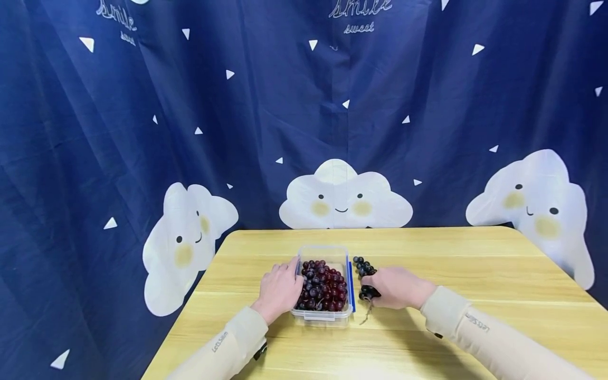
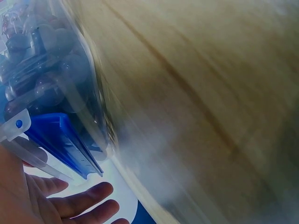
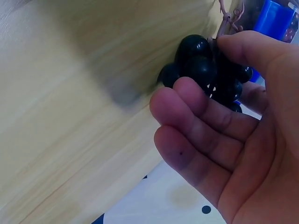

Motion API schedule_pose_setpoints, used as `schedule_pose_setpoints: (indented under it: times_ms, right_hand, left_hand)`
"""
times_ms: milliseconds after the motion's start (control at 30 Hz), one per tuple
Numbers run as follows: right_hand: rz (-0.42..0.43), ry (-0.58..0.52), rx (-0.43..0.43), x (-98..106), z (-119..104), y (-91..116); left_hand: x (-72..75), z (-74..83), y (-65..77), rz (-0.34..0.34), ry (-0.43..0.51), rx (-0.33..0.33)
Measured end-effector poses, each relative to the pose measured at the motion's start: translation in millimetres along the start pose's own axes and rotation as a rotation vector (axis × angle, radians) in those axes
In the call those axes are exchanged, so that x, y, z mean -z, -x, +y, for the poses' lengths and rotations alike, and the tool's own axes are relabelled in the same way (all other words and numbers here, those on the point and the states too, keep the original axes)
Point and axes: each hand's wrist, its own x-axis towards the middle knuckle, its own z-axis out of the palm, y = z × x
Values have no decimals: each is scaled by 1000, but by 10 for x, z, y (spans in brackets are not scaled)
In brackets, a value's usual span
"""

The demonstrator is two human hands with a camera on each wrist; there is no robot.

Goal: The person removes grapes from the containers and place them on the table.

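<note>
A clear plastic container [image 1: 321, 315] holds many red and dark purple grapes [image 1: 328, 285] heaped inside. My left hand [image 1: 281, 287] rests against the container's left side, its index finger stretched along the rim. In the left wrist view its other fingers [image 2: 88, 200] are loosely extended beside a clear flap with a blue strip [image 2: 63, 144]. To the container's right, my right hand [image 1: 396, 287] holds a bunch of black grapes [image 1: 364, 268] between thumb and fingers, close over the table. A thin brown stem [image 3: 226, 18] sticks out of that bunch past the thumb.
A blue-edged flap [image 1: 351, 287] hangs along the container's right side, between it and the black grapes. Everything stands on a light wooden table [image 1: 266, 248]. Behind its far edge hangs a dark blue curtain [image 1: 304, 105] with white clouds and triangles.
</note>
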Motion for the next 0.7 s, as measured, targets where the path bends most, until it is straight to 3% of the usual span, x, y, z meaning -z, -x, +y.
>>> schedule_pose_setpoints:
  times_ms: [533, 700]
  right_hand:
    - [-11, -63, -41, 35, 7, 30]
    - [87, -41, -30, 32, 43, -27]
  left_hand:
    - [-6, -6, 1, 14, -2, -2]
    - [-10, -9, 1, 5, -2, 5]
